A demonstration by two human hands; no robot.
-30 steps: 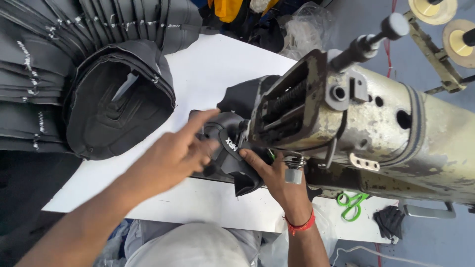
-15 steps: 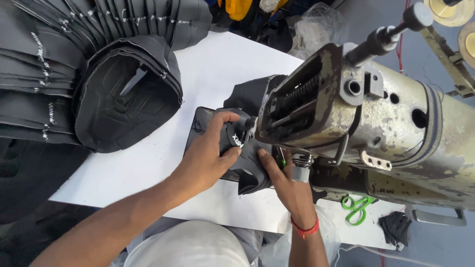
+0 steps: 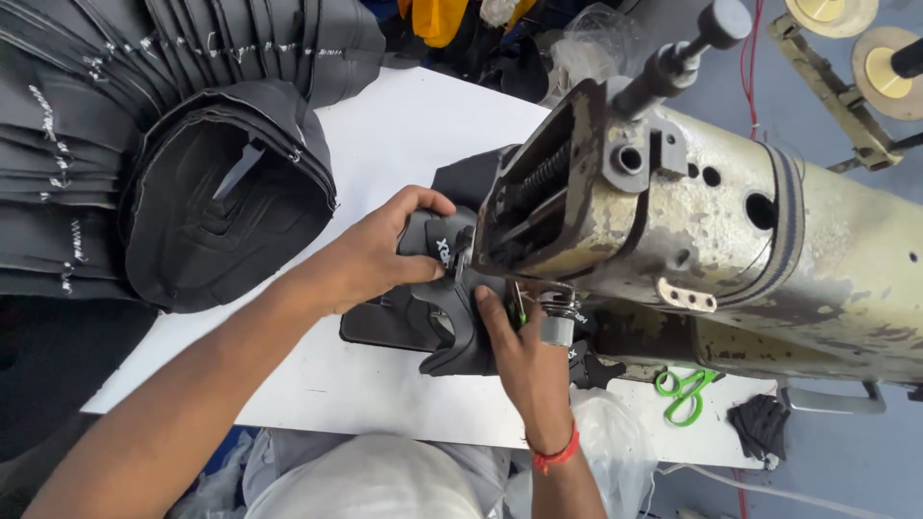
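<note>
A black shoe upper piece (image 3: pixel 452 317) is held flat on the white worktop (image 3: pixel 404 144), directly under the head of the worn sewing machine (image 3: pixel 711 240). The left hand (image 3: pixel 380 255) is clamped over the piece's top edge, fingers curled together on it. The right hand (image 3: pixel 524 360) presses the lower edge just beside the machine's needle area, fingers together on the material. Stacked black uppers (image 3: pixel 192 144) lie well left of the machine. Green scissors (image 3: pixel 683 392) are seen below the machine's body.
</note>
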